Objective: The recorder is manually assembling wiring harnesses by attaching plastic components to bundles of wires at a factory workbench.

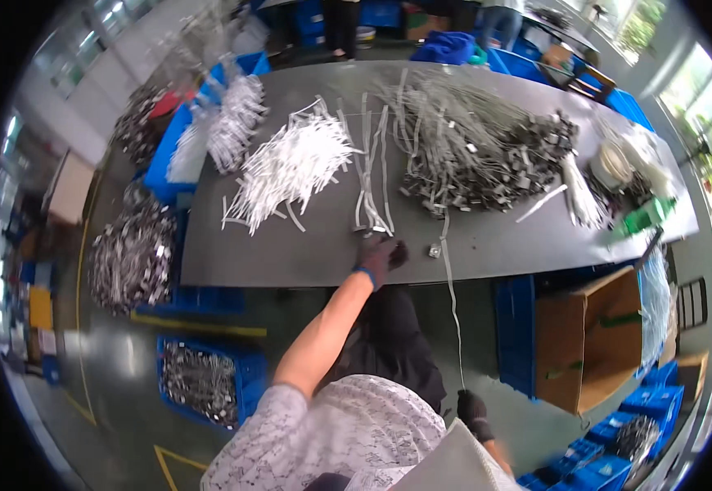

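Observation:
My left hand (380, 257), in a dark glove, is at the front edge of the grey metal table. Its fingertips are at the near ends of several long pale straps (367, 180); whether it grips them I cannot tell. Low at my right side, my gloved right hand (475, 414) is closed on the end of one long, thin pale strap (453, 303). That strap runs up over the table edge toward a large heap of grey straps with dark end pieces (487, 164). A small metal piece (434, 250) lies beside it.
White short strips (295, 168) are heaped left of the straps. The table (233, 254) also bears a pale tub (611, 166) at the right. Blue crates of metal parts (200, 380) stand at the left; a cardboard box (589, 344) sits below the right side. People stand beyond the table.

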`<state>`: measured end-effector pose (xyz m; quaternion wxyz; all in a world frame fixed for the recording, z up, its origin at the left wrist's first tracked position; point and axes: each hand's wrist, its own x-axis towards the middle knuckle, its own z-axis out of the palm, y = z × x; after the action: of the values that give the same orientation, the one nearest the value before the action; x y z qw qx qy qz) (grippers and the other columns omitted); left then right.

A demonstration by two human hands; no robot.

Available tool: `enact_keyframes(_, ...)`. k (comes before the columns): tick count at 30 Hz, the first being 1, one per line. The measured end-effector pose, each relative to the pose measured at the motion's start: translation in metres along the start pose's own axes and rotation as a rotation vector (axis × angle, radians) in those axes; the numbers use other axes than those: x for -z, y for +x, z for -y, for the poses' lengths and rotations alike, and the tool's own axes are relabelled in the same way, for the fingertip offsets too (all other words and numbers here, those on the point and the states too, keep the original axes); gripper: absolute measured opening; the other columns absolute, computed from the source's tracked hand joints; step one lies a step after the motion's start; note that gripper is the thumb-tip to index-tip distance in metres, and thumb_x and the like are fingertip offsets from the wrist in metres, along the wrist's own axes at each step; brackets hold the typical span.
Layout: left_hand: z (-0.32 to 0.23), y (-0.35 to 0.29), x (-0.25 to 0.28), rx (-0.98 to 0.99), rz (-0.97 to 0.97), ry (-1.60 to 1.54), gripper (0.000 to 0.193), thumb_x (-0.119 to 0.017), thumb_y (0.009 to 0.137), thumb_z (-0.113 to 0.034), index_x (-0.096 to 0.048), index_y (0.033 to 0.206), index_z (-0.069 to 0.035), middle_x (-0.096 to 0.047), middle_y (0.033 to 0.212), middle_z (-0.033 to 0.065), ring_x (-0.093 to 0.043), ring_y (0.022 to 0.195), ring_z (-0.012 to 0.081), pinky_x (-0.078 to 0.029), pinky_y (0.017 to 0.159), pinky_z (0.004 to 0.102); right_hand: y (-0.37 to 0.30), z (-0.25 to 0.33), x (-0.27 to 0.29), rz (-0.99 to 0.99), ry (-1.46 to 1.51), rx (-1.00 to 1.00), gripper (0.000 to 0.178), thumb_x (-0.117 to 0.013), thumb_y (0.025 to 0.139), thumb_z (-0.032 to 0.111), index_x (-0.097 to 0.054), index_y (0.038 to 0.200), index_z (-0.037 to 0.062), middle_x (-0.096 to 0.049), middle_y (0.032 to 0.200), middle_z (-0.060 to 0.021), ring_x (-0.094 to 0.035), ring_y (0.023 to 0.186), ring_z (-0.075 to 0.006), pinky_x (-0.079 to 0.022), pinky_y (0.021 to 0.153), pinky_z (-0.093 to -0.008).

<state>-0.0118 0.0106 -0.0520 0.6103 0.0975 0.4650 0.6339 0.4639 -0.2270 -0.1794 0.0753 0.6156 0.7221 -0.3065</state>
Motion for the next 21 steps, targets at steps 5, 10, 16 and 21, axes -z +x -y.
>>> enact_keyframes(5, 0.008, -0.007, -0.018, 0.046, -0.068, -0.067, 0.007, -0.064, 0.097, -0.015, -0.061, 0.099, -0.01, -0.07, 0.09, 0.0056, -0.071, 0.079, 0.0198, -0.059, 0.07, 0.0406, 0.038, 0.079, 0.023, -0.078, 0.065, 0.161, 0.027, -0.051, 0.097, 0.022, -0.07, 0.113, 0.0113, -0.071, 0.098, -0.022, -0.068, 0.092, -0.0416, -0.055, 0.079, -0.0507)
enact_keyframes(10, -0.044, -0.007, -0.045, -0.249, -0.13, -0.182, 0.01, -0.062, 0.099, -0.014, -0.062, 0.101, -0.005, -0.071, 0.089, 0.0086, -0.071, 0.077, 0.0208, -0.06, 0.07, 0.0371, 0.095, 0.131, 0.067, -0.044, -0.114, 0.177, 0.025, -0.054, 0.095, 0.027, -0.072, 0.107, 0.0142, -0.072, 0.096, -0.0173, -0.069, 0.091, -0.0421, -0.054, 0.076, -0.0515)
enact_keyframes(16, -0.093, -0.03, -0.05, -0.704, -0.262, -0.071, 0.009, -0.056, 0.099, -0.003, -0.06, 0.102, 0.004, -0.071, 0.087, 0.0124, -0.071, 0.075, 0.0188, -0.06, 0.071, 0.0314, 0.109, 0.101, 0.058, 0.041, -0.236, 0.137, 0.024, -0.054, 0.093, 0.024, -0.073, 0.103, 0.0141, -0.072, 0.098, -0.0176, -0.069, 0.093, -0.0411, -0.055, 0.079, -0.0519)
enact_keyframes(21, -0.09, -0.048, -0.034, -0.457, -0.156, 0.131, 0.012, -0.063, 0.098, -0.011, -0.066, 0.101, 0.001, -0.071, 0.087, 0.0082, -0.069, 0.077, 0.0139, -0.058, 0.072, 0.0287, 0.1, 0.11, 0.046, 0.054, -0.231, 0.209, 0.025, -0.054, 0.092, 0.023, -0.074, 0.104, 0.0142, -0.073, 0.101, -0.0175, -0.069, 0.093, -0.0412, -0.055, 0.08, -0.0516)
